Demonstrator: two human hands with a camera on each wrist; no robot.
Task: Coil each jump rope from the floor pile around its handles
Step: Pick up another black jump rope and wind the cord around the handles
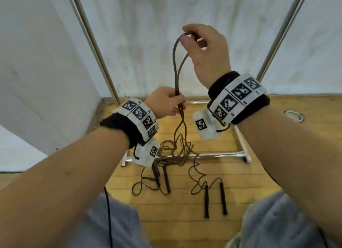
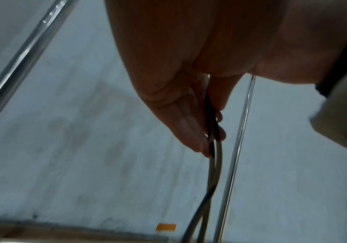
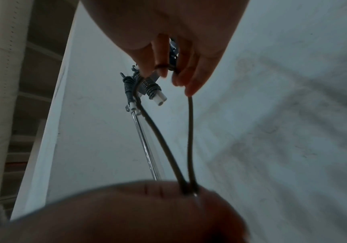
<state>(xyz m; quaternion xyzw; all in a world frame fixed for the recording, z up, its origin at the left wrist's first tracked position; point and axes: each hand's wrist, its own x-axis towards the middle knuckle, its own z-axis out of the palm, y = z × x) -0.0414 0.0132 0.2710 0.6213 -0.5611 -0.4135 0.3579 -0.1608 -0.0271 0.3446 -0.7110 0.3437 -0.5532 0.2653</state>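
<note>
A dark jump rope [image 1: 174,62] is folded double and stretched between both hands. My right hand [image 1: 192,36] is raised and pinches the bend of the loop; in the right wrist view my right hand [image 3: 168,69] has the cord [image 3: 190,131] running over a finger. My left hand [image 1: 175,101] is lower and grips both strands together, also shown as my left hand [image 2: 208,131] around the two strands [image 2: 215,172]. Below it the strands fall into the tangled pile [image 1: 177,151] on the floor. Two black handles [image 1: 215,199] lie at the front right, two more handles [image 1: 162,175] at the left.
A metal rack with slanted chrome poles [image 1: 92,44] and a floor crossbar [image 1: 218,154] stands over the pile on the wooden floor [image 1: 185,220]. White sheeting [image 1: 166,16] hangs behind. Coiled ropes [image 3: 150,90] hang from the rack's top. A thin black cable [image 1: 109,210] runs by my left knee.
</note>
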